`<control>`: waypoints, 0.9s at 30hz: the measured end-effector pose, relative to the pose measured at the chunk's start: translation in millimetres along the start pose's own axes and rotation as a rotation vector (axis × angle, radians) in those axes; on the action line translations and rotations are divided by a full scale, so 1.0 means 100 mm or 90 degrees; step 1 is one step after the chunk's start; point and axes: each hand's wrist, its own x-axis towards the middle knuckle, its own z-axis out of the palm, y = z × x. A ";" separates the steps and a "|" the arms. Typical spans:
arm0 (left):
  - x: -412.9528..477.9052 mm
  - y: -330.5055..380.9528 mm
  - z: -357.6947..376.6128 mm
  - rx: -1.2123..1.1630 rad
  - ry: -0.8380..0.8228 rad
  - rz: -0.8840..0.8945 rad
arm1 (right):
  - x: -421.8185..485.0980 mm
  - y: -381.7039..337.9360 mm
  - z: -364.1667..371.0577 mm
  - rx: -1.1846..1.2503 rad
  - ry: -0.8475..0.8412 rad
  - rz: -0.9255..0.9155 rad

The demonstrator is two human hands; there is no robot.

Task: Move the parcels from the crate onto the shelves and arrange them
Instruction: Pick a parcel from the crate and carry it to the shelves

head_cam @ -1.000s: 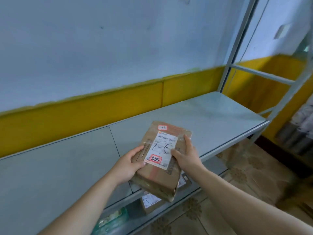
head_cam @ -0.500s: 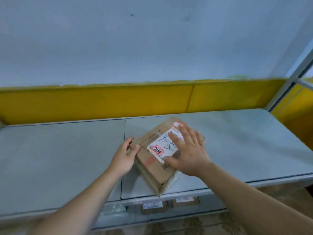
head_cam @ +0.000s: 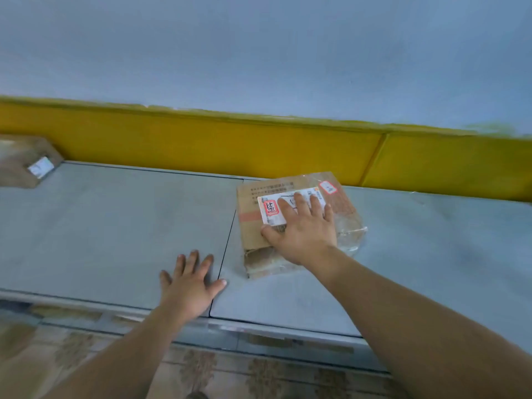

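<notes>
Right of centre on the grey shelf [head_cam: 115, 226], a taped parcel [head_cam: 344, 205] lies flat under the right hand [head_cam: 302, 234], grip spread apart. Beside it the left hand [head_cam: 188, 286] rests flat, fingers apart. Behind, a yellow band [head_cam: 230, 145] meets a pale blue wall [head_cam: 259, 53]; a second parcel [head_cam: 23, 165] sits far left.

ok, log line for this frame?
parcel flat on shelf; right hand flat on top; left hand open, off parcel; second parcel far left

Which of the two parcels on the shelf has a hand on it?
The right parcel, under the right hand; the far-left parcel lies untouched.
</notes>
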 end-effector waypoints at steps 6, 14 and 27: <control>0.04 -0.07 0.23 0.028 0.050 0.003 | 0.37 -0.06 -0.05 0.012 -0.014 0.037; 0.05 -0.08 0.28 0.011 0.071 0.011 | 0.41 0.16 -0.02 -0.095 -0.038 -0.074; 0.00 -0.05 0.25 -0.012 0.097 0.009 | 1.10 -0.10 0.04 -0.078 0.043 -0.006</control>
